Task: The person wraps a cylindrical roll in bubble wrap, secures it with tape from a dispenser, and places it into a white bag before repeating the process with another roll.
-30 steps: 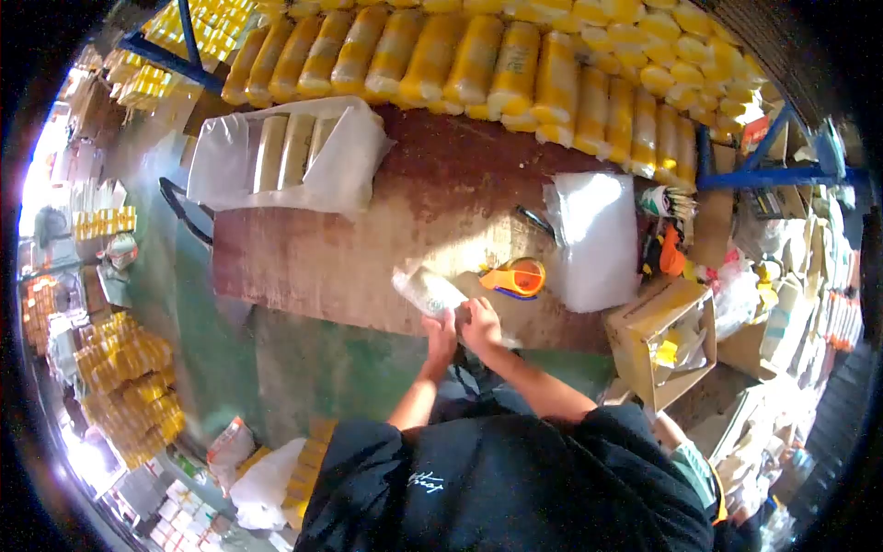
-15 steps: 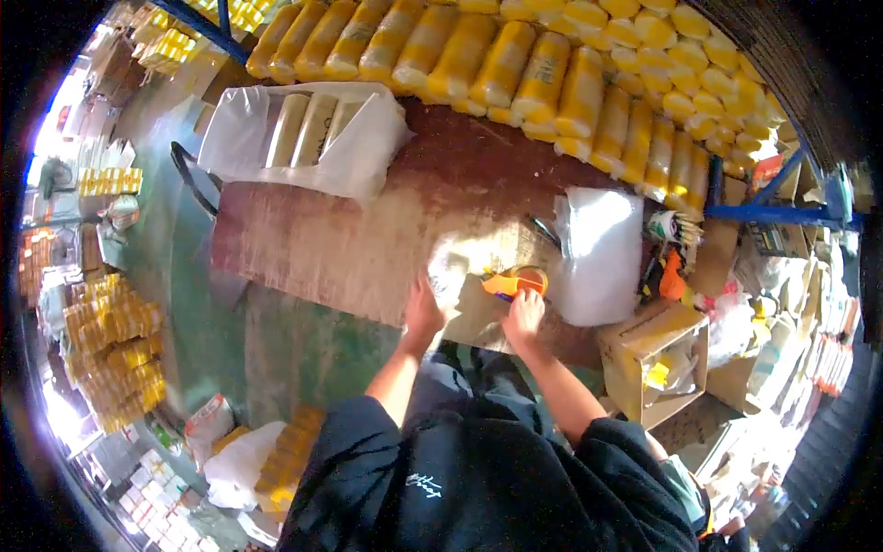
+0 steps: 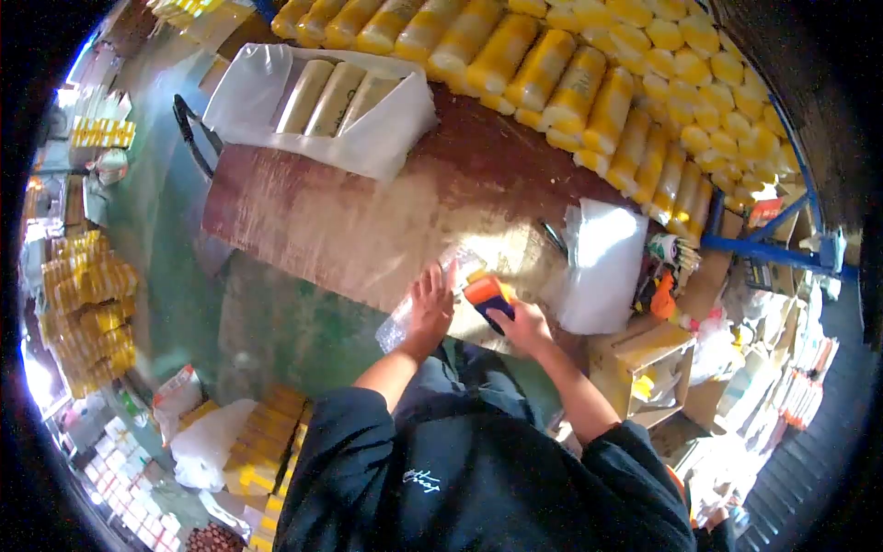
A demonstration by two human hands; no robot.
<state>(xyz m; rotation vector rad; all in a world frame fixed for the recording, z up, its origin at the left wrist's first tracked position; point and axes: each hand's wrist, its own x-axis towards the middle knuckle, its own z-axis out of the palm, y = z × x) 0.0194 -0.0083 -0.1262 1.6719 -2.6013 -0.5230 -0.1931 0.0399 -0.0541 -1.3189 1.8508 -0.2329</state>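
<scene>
Clear bubble wrap [image 3: 395,328] lies at the near edge of the worn wooden table [image 3: 303,225], and part of it extends under my left hand [image 3: 430,308]. That hand rests flat on the wrap with its fingers stretched and apart; whatever the wrap may contain cannot be made out. In my right hand [image 3: 526,328] is an orange and dark blue tape dispenser [image 3: 488,296], gripped by its handle. Its front end is beside the left fingertips, over the wrap.
A white plastic bag [image 3: 391,138] holding several rolls [image 3: 333,99] stands at the table's far left. Folded white plastic sheeting [image 3: 602,276] lies at the right, above a cardboard box [image 3: 635,359]. Yellow wrapped rolls [image 3: 501,60] line the back.
The tape dispenser has turned and moved left towards the left hand. My left hand has flattened onto the bubble wrap, which now stretches out to its left. The camera view has shifted slightly.
</scene>
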